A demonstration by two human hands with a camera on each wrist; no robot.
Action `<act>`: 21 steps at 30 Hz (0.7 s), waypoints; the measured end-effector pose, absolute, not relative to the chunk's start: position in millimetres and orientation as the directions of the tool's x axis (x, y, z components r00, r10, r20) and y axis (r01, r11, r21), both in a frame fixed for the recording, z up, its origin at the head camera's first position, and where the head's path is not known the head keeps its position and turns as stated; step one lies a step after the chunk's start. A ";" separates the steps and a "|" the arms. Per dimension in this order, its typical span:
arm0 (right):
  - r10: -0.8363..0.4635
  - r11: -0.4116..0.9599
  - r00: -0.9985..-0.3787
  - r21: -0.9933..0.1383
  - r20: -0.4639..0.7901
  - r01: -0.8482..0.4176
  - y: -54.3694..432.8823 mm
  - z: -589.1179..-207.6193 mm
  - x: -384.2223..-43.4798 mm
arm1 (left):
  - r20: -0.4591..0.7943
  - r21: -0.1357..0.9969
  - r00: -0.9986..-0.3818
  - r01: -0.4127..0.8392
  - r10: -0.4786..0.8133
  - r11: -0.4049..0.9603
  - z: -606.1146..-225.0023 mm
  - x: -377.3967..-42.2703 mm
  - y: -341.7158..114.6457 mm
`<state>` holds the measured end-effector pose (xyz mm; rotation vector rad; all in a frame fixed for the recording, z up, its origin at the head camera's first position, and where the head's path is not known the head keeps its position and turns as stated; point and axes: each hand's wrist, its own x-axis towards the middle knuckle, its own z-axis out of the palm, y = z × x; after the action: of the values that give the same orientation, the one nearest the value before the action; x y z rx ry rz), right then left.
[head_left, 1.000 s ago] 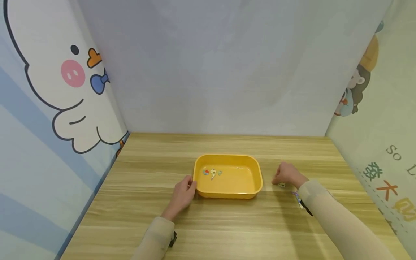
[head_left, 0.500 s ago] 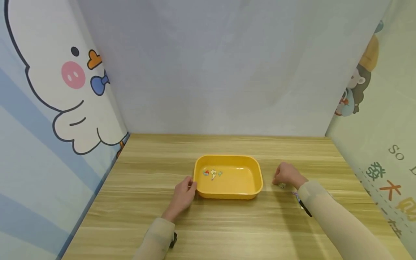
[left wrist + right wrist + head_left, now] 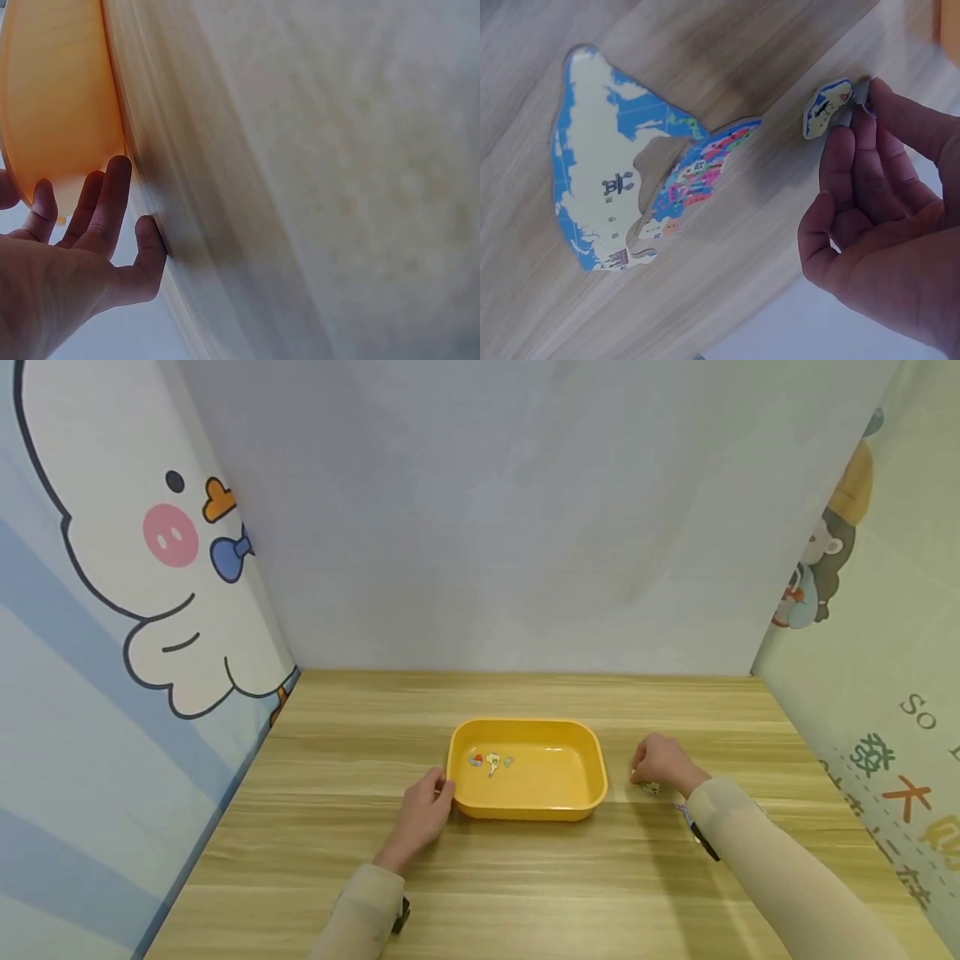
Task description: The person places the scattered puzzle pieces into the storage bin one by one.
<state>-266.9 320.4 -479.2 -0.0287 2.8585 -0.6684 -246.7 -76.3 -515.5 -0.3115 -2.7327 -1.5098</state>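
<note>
The yellow tray (image 3: 528, 811) stands mid-table with several small printed puzzle pieces (image 3: 492, 763) inside, at its left. My left hand (image 3: 422, 814) touches the tray's left end near the front corner; in the left wrist view its loosely bent fingers (image 3: 112, 195) lie against the outer wall. Right of the tray, my right hand (image 3: 663, 762) is low over the table. Between its thumb and fingertips it pinches a small greyish puzzle piece (image 3: 863, 96), mostly hidden by the fingers. Right beside it lies a cream and blue map puzzle piece (image 3: 825, 109).
A large cream and blue puzzle piece (image 3: 592, 165) and a multicoloured one (image 3: 701, 176) lie on the wooden table (image 3: 540, 893), partly under the right forearm in the head view. A plain pale curtain (image 3: 510, 527) hangs behind; printed cloths flank both sides.
Both hands keep nearly the same places. The head view shifts very slightly; the tray and its pieces stay put.
</note>
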 end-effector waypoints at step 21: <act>-0.170 0.877 -0.984 -0.464 -0.053 -0.126 311.5 -453.8 -276.5 | 0.098 0.841 -0.982 0.169 0.163 0.514 -515.8 -245.3 -75.9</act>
<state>-276.5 311.5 -453.8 -0.2335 2.9538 -0.7212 -245.3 -75.9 -515.8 -0.2991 -2.7274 -1.5165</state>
